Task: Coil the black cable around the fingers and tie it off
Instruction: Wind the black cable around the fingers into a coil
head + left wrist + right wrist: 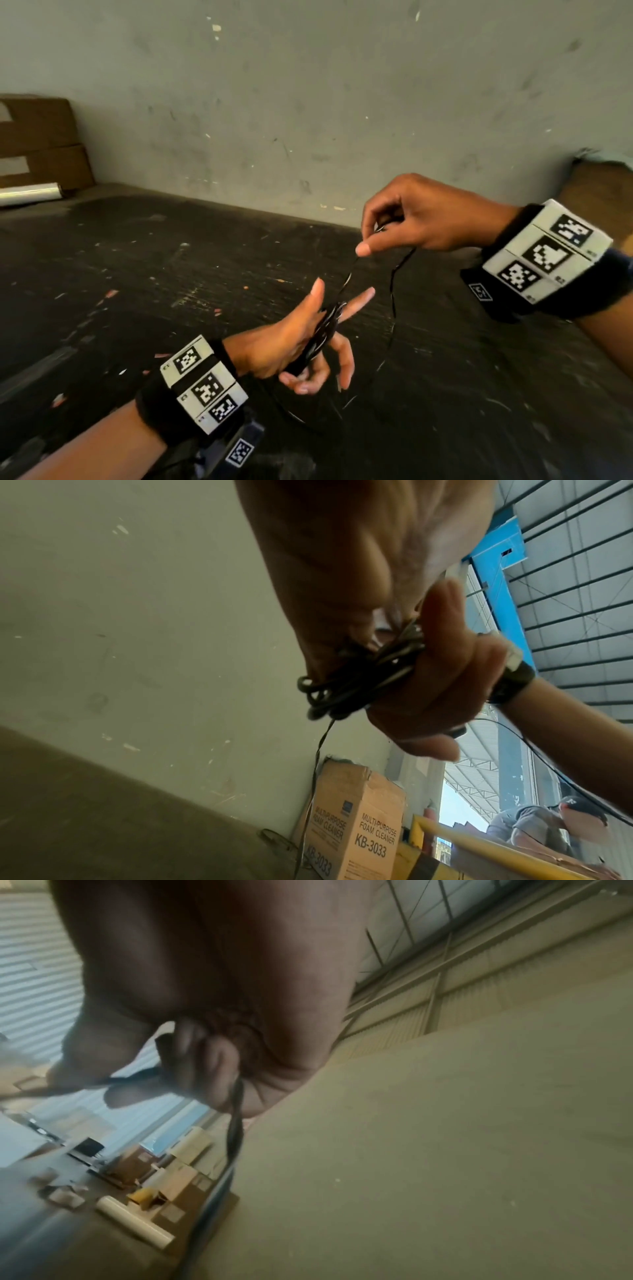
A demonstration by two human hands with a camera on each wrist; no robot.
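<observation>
A scuffed grey wall (308,102) rises behind the dark, paint-flecked worktop (171,274), with stacked cardboard boxes (37,144) in the far left corner. Above the worktop, the left hand (294,342) spreads thumb and forefinger, several turns of the black cable (325,329) bunched around its fingers. The right hand (421,216), raised higher, pinches the running strand between curled fingers; slack trails down to the surface. Loose, uneven turns could slide off the fingertips if the pull slackens, and the trailing length may snag or tangle.
</observation>
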